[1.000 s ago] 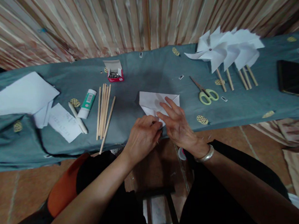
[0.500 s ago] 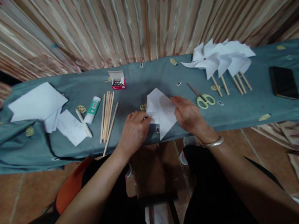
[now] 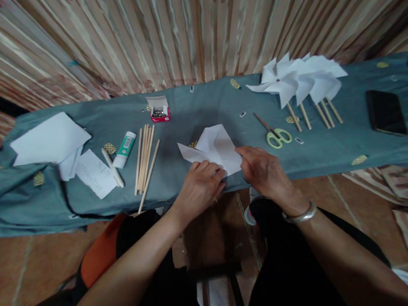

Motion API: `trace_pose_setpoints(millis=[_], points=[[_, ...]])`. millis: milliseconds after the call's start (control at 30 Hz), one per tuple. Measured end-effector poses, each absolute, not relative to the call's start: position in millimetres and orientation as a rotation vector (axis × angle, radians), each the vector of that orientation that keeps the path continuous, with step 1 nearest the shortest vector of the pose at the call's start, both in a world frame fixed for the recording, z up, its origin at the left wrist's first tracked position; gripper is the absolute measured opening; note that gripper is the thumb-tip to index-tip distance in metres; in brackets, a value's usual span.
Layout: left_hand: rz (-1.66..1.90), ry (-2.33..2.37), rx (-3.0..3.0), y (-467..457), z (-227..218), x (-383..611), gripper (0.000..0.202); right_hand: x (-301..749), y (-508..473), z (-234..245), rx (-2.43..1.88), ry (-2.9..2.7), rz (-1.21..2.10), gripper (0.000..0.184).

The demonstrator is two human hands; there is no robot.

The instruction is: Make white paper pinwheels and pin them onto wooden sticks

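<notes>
A white paper pinwheel (image 3: 214, 143), partly folded, lies near the front edge of the table between my hands. One pointed blade sticks out to the left and other parts bend over toward the middle. My left hand (image 3: 201, 185) is closed on its lower edge, fingers bent over the paper, and the fingertips are partly hidden. At its right edge my right hand (image 3: 265, 172) pinches the paper between thumb and fingers. A silver bangle (image 3: 302, 214) circles my right wrist. Green-handled scissors (image 3: 277, 137) lie just beyond my right hand.
Finished pinwheels (image 3: 301, 80) on sticks overlap at the back right, near a black phone (image 3: 386, 112). Several wooden sticks (image 3: 145, 160), a glue stick (image 3: 124, 149), a white pen (image 3: 113, 167), paper sheets (image 3: 51, 138) and an open red box (image 3: 159, 110) of small metal pieces lie left.
The paper has been turned, so a blade now points left instead of down toward me. My left hand has moved right along the lower edge, and my right hand has shifted slightly toward me.
</notes>
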State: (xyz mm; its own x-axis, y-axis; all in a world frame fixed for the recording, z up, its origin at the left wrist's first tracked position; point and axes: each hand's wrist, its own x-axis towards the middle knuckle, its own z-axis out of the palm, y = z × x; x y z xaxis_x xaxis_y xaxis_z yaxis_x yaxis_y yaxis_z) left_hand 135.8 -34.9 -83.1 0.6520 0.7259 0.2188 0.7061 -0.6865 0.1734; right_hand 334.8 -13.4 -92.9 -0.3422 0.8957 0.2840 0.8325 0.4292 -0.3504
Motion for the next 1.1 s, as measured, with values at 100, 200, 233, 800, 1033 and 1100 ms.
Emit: trace_pose_setpoints(millis=[100, 200, 233, 800, 1033, 1100], points=[[0.375, 1.214, 2.828, -35, -82, 137, 0.013, 338, -16, -91, -1.466, -2.223, 0.255, 0.04], [0.379, 1.2, 2.864, -34, -82, 135, 0.015, 343, -17, -88, -1.459, -2.175, 0.346, 0.04], [0.384, 1.2, 2.87, -34, -81, 134, 0.015, 345, -17, -87, -1.456, -2.16, 0.397, 0.041], [0.598, 1.164, 2.77, -42, -91, 120, 0.018, 375, -25, -76, -1.332, -2.205, 1.115, 0.06], [0.554, 1.154, 2.817, -42, -89, 121, 0.017, 359, -21, -81, -1.293, -1.942, 1.115, 0.012], [0.531, 1.154, 2.828, -42, -89, 122, 0.016, 354, -20, -80, -1.303, -1.897, 1.136, 0.004]])
